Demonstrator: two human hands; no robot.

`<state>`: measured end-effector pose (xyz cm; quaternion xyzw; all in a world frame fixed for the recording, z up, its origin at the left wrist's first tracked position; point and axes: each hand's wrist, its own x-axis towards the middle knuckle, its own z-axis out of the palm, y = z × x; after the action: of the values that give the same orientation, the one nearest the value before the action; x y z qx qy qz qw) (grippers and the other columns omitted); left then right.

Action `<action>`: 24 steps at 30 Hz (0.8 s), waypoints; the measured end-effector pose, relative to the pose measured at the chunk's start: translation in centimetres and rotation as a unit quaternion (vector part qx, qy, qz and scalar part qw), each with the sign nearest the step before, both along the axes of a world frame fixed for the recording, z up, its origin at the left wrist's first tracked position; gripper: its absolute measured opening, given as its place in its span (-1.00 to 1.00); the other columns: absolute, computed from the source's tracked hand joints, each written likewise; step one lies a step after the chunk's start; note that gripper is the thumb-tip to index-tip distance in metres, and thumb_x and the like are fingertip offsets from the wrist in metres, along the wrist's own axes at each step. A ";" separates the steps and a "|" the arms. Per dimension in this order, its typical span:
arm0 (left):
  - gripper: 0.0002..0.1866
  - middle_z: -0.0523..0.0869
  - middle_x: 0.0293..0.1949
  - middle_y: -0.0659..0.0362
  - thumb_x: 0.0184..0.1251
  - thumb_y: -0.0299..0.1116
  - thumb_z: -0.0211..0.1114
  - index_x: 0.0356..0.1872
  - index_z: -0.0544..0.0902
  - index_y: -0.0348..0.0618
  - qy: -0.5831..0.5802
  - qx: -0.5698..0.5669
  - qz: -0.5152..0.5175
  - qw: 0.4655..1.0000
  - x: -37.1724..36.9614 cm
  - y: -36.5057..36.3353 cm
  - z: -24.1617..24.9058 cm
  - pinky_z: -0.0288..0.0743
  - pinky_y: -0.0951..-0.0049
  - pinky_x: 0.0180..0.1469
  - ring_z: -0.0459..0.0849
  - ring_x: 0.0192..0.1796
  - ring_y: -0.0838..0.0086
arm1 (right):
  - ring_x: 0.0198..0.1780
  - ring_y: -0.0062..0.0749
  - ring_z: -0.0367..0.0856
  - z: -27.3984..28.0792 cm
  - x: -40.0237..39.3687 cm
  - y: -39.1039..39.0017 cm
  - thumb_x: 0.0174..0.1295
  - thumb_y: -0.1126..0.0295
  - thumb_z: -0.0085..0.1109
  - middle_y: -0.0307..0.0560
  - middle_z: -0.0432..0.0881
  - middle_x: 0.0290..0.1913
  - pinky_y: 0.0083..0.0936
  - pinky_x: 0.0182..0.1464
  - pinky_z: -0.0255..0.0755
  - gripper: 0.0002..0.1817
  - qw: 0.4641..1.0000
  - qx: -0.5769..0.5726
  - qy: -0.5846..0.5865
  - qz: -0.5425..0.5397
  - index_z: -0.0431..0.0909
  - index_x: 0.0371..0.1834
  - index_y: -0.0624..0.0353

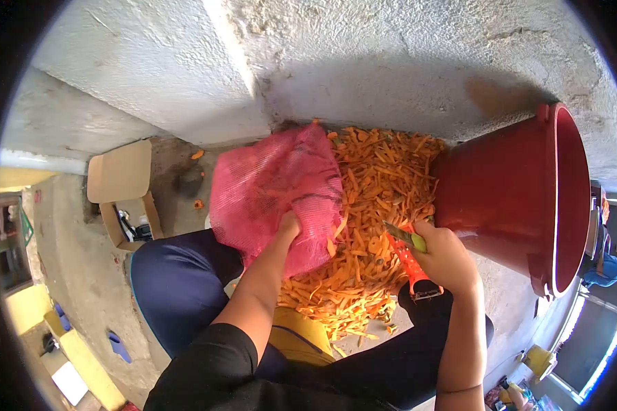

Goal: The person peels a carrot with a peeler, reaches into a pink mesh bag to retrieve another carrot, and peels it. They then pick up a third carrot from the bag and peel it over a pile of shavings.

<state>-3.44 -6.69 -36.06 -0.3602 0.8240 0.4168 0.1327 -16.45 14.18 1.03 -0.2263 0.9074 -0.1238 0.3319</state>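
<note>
Your left hand (291, 225) enters the fold of a pink-red mesh sack (271, 181), which rests on the grey concrete floor (82, 260) just inside the corner formed by two whitewashed walls (363, 61); the fingers are hidden, so whether they are apart or together cannot be told. Your right hand (449, 257) is closed around a short knife with a green handle (418, 241), its long axis directed obliquely toward the sack; an orange-red perforated peeler (408, 262) lies against the same hand and appears held with it, its metal head toward you. Note the key relation: the sack lies to the left of the right hand, across a heap of orange peel strips (373, 185), so the left hand is the nearer. A dark red plastic tub (497, 195) borders the heap along the floor's right edge.
</note>
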 end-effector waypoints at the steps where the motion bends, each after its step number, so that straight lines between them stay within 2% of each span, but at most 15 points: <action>1: -0.72 0.59 -0.24 -0.07 0.04 -0.33 -0.04 -0.39 0.62 -0.22 0.031 0.030 0.022 0.999 0.3 -0.1 -0.6 0.33 0.31 0.00 0.55 -0.12 0.17 | -0.34 0.11 0.46 -0.2 0.1 -0.1 -0.02 0.37 -0.01 0.19 0.49 -0.49 -0.14 -0.34 0.29 -0.84 1.000 0.000 0.000 -0.003 0.36 -0.42 0.21; 3: -0.72 0.60 -0.24 -0.06 0.05 -0.33 -0.05 -0.38 0.62 -0.22 0.063 0.080 0.016 0.995 0.4 0.4 -1.5 0.32 0.32 0.01 0.55 -0.12 0.17 | -0.34 0.12 0.46 -0.5 0.2 -0.5 -0.02 0.37 -0.01 0.19 0.49 -0.49 -0.13 -0.34 0.30 -0.84 1.000 0.011 -0.001 0.004 0.35 -0.41 0.21; 5: -0.71 0.60 -0.24 -0.05 0.05 -0.32 -0.06 -0.38 0.62 -0.21 0.086 0.093 -0.058 0.990 -0.7 2.2 -1.8 0.32 0.32 0.01 0.55 -0.13 0.17 | -0.34 0.12 0.46 -0.5 0.2 -0.8 -0.02 0.37 -0.01 0.20 0.49 -0.48 -0.13 -0.33 0.30 -0.84 0.999 0.034 -0.004 0.023 0.35 -0.40 0.21; 7: -0.71 0.60 -0.24 -0.04 0.06 -0.32 -0.06 -0.38 0.62 -0.21 0.091 0.056 -0.159 0.982 -2.5 4.6 -0.7 0.32 0.32 0.02 0.56 -0.14 0.16 | -0.34 0.12 0.46 -0.6 0.1 -1.0 -0.02 0.38 -0.01 0.20 0.49 -0.48 -0.13 -0.33 0.30 -0.84 0.999 0.030 -0.008 0.027 0.35 -0.39 0.20; 10: -0.70 0.60 -0.24 -0.03 0.06 -0.31 -0.07 -0.37 0.62 -0.21 0.022 -0.044 -0.294 0.954 -3.7 6.6 0.7 0.32 0.33 0.02 0.56 -0.14 0.16 | -0.33 0.11 0.46 -1.1 0.1 -1.1 -0.03 0.39 -0.01 0.20 0.49 -0.48 -0.13 -0.33 0.30 -0.84 0.999 0.031 -0.016 0.030 0.34 -0.39 0.20; 11: -0.70 0.61 -0.24 -0.02 0.07 -0.31 -0.08 -0.37 0.62 -0.20 0.002 -0.060 -0.321 0.945 -3.1 7.1 -0.3 0.31 0.33 0.03 0.57 -0.15 0.16 | -0.33 0.11 0.46 -1.2 0.0 -1.2 -0.03 0.39 -0.01 0.20 0.49 -0.48 -0.14 -0.33 0.30 -0.84 0.999 0.032 -0.017 0.031 0.34 -0.39 0.20; 13: -0.67 0.60 -0.23 -0.03 0.09 -0.30 -0.10 -0.35 0.61 -0.21 -0.036 -0.069 -0.388 0.918 -0.7 8.8 -9.4 0.32 0.33 0.03 0.56 -0.14 0.17 | -0.37 0.13 0.42 -1.5 0.1 -1.2 -0.05 0.41 0.01 0.21 0.45 -0.51 -0.17 -0.38 0.27 -0.84 1.000 0.016 -0.013 0.020 0.33 -0.41 0.22; 14: -0.66 0.60 -0.22 -0.04 0.10 -0.29 -0.12 -0.34 0.61 -0.21 -0.054 -0.075 -0.422 0.902 0.4 9.4 -12.5 0.32 0.34 0.03 0.56 -0.13 0.17 | -0.39 0.14 0.40 -1.6 0.2 -1.2 -0.07 0.42 0.02 0.21 0.44 -0.53 -0.18 -0.40 0.25 -0.84 1.000 0.007 -0.010 0.014 0.32 -0.42 0.23; 17: -0.67 0.58 -0.21 -0.07 0.09 -0.33 -0.10 -0.31 0.59 -0.28 -0.068 -0.038 -0.384 0.920 2.6 7.0 -8.0 0.32 0.35 0.04 0.55 -0.10 0.18 | -0.34 0.11 0.46 -1.7 -0.1 -1.2 -0.04 0.40 0.01 0.20 0.48 -0.48 -0.14 -0.34 0.30 -0.83 0.999 0.036 -0.014 0.037 0.34 -0.38 0.20; 19: -0.69 0.58 -0.20 -0.06 0.06 -0.35 -0.06 -0.28 0.58 -0.28 -0.039 -0.053 -0.148 0.987 4.6 6.6 -10.1 0.34 0.33 0.02 0.55 -0.10 0.18 | -0.33 0.10 0.46 -1.6 -0.1 -1.3 -0.04 0.40 0.01 0.19 0.49 -0.48 -0.14 -0.34 0.30 -0.83 0.999 0.028 -0.009 0.038 0.35 -0.37 0.20; 21: -0.70 0.58 -0.20 -0.06 0.05 -0.37 -0.03 -0.27 0.58 -0.28 0.054 -0.106 -0.078 0.990 5.3 5.8 -12.2 0.37 0.31 -0.01 0.55 -0.11 0.16 | -0.33 0.09 0.46 -1.5 -0.1 -1.4 -0.04 0.40 0.01 0.19 0.49 -0.48 -0.15 -0.33 0.30 -0.83 0.999 0.024 -0.007 0.037 0.35 -0.37 0.19; 24: -0.70 0.58 -0.20 -0.05 0.05 -0.36 -0.03 -0.27 0.58 -0.28 0.015 -0.050 -0.037 0.998 4.9 5.2 -12.1 0.38 0.30 -0.02 0.55 -0.11 0.15 | -0.33 0.09 0.46 -1.5 0.2 -1.4 -0.03 0.40 0.01 0.18 0.49 -0.47 -0.16 -0.33 0.31 -0.84 0.999 0.022 -0.007 0.033 0.35 -0.36 0.18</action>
<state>1.51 -1.46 -48.13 -0.3291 0.8586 0.3751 0.1172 -16.23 12.78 -0.47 -0.2477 0.8994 -0.0945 0.3474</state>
